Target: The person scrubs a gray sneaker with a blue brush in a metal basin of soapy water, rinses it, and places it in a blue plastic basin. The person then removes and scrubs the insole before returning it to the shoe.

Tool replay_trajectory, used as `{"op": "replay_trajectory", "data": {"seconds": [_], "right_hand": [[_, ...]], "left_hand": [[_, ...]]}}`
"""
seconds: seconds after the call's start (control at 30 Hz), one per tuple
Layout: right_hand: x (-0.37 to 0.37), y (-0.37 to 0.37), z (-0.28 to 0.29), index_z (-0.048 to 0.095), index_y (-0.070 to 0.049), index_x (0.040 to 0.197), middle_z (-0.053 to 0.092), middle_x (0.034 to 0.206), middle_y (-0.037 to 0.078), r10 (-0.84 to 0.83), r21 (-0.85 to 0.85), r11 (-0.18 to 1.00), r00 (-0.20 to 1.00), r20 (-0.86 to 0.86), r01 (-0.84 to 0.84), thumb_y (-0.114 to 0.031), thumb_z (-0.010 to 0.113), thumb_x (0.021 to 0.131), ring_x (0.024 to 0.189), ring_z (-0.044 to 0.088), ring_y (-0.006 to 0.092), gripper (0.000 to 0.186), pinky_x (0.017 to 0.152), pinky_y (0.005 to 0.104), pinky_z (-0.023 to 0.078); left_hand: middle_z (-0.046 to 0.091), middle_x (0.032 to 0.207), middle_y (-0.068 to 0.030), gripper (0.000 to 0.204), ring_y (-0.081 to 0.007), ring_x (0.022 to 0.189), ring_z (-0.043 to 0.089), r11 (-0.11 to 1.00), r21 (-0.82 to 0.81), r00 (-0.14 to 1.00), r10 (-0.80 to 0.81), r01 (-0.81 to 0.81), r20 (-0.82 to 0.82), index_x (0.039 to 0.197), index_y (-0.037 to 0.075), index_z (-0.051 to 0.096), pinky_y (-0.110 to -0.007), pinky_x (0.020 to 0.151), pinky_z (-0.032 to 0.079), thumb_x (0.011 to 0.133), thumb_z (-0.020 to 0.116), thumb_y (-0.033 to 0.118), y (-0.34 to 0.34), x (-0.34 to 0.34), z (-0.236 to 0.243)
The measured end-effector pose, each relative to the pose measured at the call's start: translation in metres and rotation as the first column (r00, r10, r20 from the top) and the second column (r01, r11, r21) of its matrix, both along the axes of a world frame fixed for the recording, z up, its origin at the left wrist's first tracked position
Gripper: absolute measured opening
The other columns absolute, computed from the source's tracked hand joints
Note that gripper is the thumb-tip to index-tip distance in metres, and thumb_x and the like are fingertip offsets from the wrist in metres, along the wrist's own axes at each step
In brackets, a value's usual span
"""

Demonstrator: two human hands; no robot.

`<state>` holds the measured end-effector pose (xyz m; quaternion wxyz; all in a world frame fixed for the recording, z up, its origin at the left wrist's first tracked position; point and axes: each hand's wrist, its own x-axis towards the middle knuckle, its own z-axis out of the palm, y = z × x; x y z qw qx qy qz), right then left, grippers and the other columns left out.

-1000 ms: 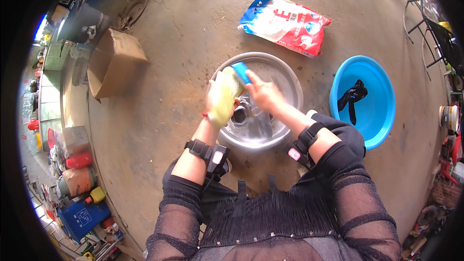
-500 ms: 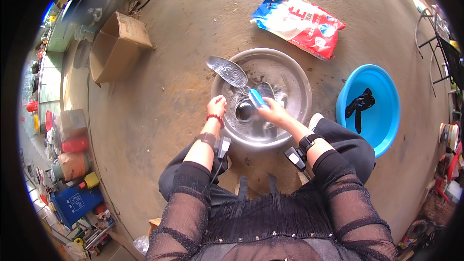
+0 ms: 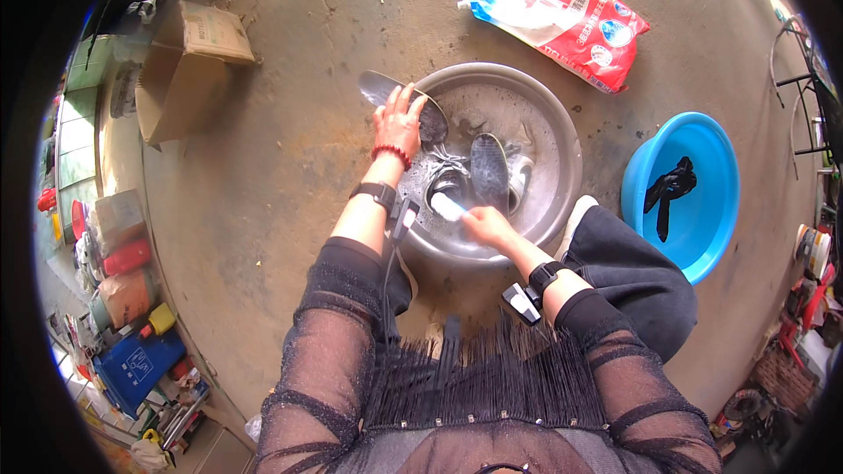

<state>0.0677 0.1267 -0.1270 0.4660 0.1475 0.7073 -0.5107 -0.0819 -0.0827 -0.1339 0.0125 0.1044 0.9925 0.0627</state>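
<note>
While your right hand [image 3: 490, 226] is clamping the brush [image 3: 448, 206] at the basin's [image 3: 573, 167] seven o'clock, your left hand [image 3: 398, 130] is resting, fingers apart, over the insole [image 3: 434, 127] at ten, pinch unclear; you're probably handling something light, bendy, slippery: favour mid-length edges.

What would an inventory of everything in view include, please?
Grey basin: one, grey, centre
Laced shoe: at least one, greyish, inside it
Sole-shaped pieces: two, dark, one inside, one over rim
Brush: one, blue, over grey basin
Blue basin: one, blue, right
Crumpled item: one, black, in blue basin
Bag: one, red-white-blue, far floor
Box: one, brown, left
Side clutter: uncounted, mixed, both edges
Sleeves: two, black, lower edge
Left hand: one, bare, over rim piece
Right hand: one, bare, holding brush
</note>
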Motion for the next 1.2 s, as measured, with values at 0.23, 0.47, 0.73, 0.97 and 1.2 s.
{"op": "replay_trajectory", "data": {"seconds": [0.23,0.47,0.73,0.97,1.2], "right_hand": [[0.012,-0.004,-0.015,0.065,-0.001,0.087,0.065,0.071,0.006,-0.085,0.023,0.996,0.996,-0.013,0.086,-0.025,0.055,0.092,0.062,0.063,0.0126,0.026,0.059,0.0301,0.05],[0.016,-0.007,-0.039,0.062,-0.002,0.102,0.067,0.08,0.006,-0.093,0.0,0.996,0.994,-0.058,0.093,-0.015,0.057,0.089,0.065,0.064,0.0132,0.019,0.064,0.0301,0.052],[0.027,0.021,-0.032,0.065,-0.002,0.097,0.068,0.08,0.01,0.1,0.083,0.992,0.99,-0.096,-0.092,-0.011,0.061,0.085,0.069,0.064,0.0168,0.015,0.067,0.0321,0.05],[0.021,0.006,-0.034,0.065,-0.001,0.097,0.066,0.082,0.005,-0.222,-0.098,0.971,0.974,-0.044,0.217,-0.013,0.063,0.085,0.077,0.059,0.0126,0.018,0.074,0.031,0.048],[-0.005,-0.03,-0.022,0.06,0.002,0.105,0.065,0.1,0.02,0.043,0.202,0.979,0.938,-0.344,0.029,-0.02,0.071,0.08,0.098,0.062,0.0342,0.035,0.085,0.0393,0.049]], "left_hand": [[0.029,0.152,-0.002,0.064,-0.0232,0.143,0.022,0.918,-0.343,0.972,-0.14,0.199,0.188,0.145,0.029,0.033,-0.051,0.11,0.022,0.088,0.056,0.014,0.013,-0.029,-0.005],[0.053,0.125,-0.0045,0.034,-0.0195,0.123,0.045,0.902,-0.38,0.971,-0.14,0.206,0.196,0.123,0.023,0.056,-0.048,0.102,0.03,0.092,0.045,0.015,0.016,-0.04,0.007],[0.063,0.108,-0.0106,0.03,-0.0261,0.106,0.059,0.922,-0.337,0.931,-0.063,0.192,0.359,0.106,0.012,0.064,-0.041,0.093,0.043,0.077,0.064,0.016,0.002,-0.039,0.026],[0.067,0.087,-0.0193,0.021,-0.0344,0.081,0.065,0.959,0.167,0.873,0.127,-0.229,0.471,0.087,0.004,0.06,-0.04,0.074,0.051,0.073,0.062,0.02,-0.023,-0.036,0.042],[0.066,0.101,-0.0247,0.048,-0.0327,0.086,0.066,-0.236,0.612,0.649,-0.135,-0.755,0.749,0.113,-0.013,0.054,-0.042,0.08,0.056,0.07,0.042,0.004,-0.023,0.006,0.049]]}}
